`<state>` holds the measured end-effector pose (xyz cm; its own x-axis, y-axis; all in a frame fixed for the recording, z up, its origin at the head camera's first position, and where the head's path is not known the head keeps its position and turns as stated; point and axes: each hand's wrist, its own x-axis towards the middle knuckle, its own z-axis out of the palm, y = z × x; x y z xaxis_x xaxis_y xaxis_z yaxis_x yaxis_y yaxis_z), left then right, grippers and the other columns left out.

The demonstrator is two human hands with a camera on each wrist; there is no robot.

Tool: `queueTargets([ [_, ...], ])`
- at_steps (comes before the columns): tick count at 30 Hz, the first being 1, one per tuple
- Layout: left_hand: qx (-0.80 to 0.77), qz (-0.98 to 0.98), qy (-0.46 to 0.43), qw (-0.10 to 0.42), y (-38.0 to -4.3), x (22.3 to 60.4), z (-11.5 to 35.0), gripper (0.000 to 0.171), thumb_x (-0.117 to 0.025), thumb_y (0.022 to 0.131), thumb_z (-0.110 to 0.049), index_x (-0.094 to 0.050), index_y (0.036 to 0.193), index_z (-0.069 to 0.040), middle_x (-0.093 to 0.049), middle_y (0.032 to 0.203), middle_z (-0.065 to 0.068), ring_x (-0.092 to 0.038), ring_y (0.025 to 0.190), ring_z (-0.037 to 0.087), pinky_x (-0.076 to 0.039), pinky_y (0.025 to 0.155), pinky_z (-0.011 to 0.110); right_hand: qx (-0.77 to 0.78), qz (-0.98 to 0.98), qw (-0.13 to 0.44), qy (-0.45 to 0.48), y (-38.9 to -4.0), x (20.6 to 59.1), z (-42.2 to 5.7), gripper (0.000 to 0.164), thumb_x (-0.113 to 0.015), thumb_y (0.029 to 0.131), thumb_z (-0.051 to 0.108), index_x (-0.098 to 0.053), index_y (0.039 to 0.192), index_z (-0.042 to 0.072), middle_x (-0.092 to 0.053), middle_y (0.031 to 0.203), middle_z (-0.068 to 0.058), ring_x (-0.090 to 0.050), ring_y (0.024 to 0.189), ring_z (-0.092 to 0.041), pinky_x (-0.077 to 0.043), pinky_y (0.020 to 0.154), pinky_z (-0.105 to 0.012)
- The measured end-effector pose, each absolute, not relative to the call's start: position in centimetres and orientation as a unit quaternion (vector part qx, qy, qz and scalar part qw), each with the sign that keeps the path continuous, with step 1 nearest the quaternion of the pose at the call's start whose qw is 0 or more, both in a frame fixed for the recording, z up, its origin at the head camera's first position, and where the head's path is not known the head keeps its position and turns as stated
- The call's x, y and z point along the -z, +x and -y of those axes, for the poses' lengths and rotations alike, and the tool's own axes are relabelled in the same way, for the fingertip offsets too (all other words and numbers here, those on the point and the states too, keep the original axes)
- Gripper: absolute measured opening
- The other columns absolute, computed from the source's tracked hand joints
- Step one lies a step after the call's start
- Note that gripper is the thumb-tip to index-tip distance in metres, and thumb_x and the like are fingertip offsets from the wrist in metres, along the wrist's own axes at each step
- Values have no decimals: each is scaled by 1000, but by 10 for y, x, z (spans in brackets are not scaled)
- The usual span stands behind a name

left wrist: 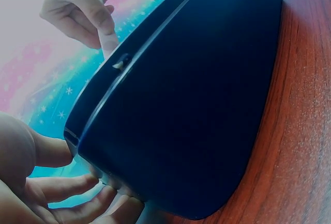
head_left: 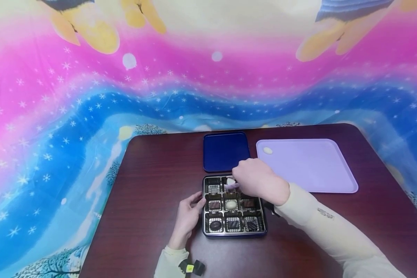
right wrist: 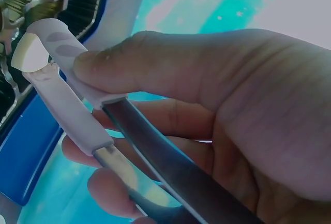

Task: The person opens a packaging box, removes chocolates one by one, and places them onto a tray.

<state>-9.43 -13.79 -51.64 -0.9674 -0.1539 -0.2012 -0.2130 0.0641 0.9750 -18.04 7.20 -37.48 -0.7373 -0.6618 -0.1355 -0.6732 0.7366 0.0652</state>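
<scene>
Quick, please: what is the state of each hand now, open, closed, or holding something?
Left hand: open, fingers touching the box.
Right hand: closed on tongs that pinch a white piece.

Head view is bright and evenly lit, colours saturated, only a soft shadow under the right hand (head_left: 258,183), and the dark table (head_left: 153,173) shows a faint sheen; edges bow with wide-angle distortion (the table outline curves visibly). Left wrist view is dim with a blue-violet cast: the box wall (left wrist: 186,110) fills the frame as a near-black mass, the upper left corner is washed out and the near fingers (left wrist: 62,188) are soft. Right wrist view is backlit and hazy, background blown pale, the right hand close and slightly blurred, the tongs (right wrist: 67,100) sharper at the tips.
</scene>
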Motion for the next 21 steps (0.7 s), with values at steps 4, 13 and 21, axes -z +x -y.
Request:
queueTargets([
  [4,-673,-728,-125,24,-94,516,138,42,-63,98,-6,-56,136,12,-63,128,28,-67,98,30,-57,70,24,-40,-934,56,-352,-180,369,-78,13,-78,77,15,-67,71,16,-59,67,1,-52,55,-18,-50,49,-38],
  [13,-673,-728,-128,23,-93,513,137,43,-64,98,-8,-56,136,11,-63,128,27,-67,97,30,-56,69,24,-29,-944,27,-327,-186,351,-98,20,-74,77,12,-58,66,17,-56,65,0,-52,59,-20,-48,55,-42],
  [21,-671,-731,-126,21,-93,513,138,43,-64,99,-9,-56,136,11,-63,129,27,-67,98,30,-56,69,25,-8,-951,11,-308,-202,342,-125,17,-77,81,15,-62,73,11,-52,68,-2,-51,59,-22,-49,53,-42],
])
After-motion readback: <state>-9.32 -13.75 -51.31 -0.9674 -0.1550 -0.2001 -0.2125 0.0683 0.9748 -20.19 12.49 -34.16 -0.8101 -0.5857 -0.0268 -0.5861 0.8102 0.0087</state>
